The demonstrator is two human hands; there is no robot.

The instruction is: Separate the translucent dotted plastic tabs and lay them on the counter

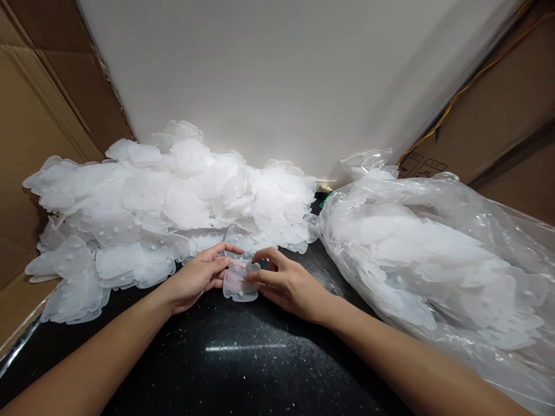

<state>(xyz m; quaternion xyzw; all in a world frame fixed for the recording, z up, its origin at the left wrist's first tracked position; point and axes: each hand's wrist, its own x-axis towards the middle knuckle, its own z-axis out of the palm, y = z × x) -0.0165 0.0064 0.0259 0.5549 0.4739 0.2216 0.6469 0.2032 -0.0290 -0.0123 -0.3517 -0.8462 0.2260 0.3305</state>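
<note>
Between my two hands is a translucent plastic sheet [236,287], thin and rounded at the corners, with small raised dots. My left hand [197,277] pinches its left edge between thumb and fingers. From the other side my right hand [284,280] grips the right edge, thumb and index finger bent onto its face. Fingers of my left hand show pinkish through the sheet. Right behind it rises a big heap of similar translucent sheets [186,190], loosely piled along the wall.
On the right lies a clear plastic bag [347,231], its mouth wide, holding many more such sheets [433,254]. Cardboard [39,115] stands at the left, and a cardboard box [498,115] with a yellow cable [466,86] at the right. The black speckled tabletop [243,370] lies in front.
</note>
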